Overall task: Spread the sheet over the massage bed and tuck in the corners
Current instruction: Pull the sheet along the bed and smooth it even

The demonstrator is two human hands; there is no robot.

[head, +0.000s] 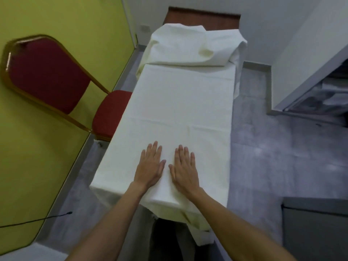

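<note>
Along the middle of the room, the massage bed (202, 18) is seen running from near to far, with the white sheet (178, 102) laid over most of its length and a red chair (47, 72) just beside its left edge. At the far end the sheet is bunched in a loose heap (188, 48), and brown bed surface is shown beyond it, so the spreading is judged unfinished there. At the near end the cloth is draped over the edge in uneven folds (180, 210), not yet tucked. The left hand (150, 166) and right hand (185, 169) are laid flat side by side on the sheet near that end, fingers straight and close together, nothing gripped. The smoothing is best done with palms held flat and swept outward toward the left and right edges, so that creases are pushed off rather than gathered; only light pressure should be used, lest the cloth be dragged away from the far corners
</note>
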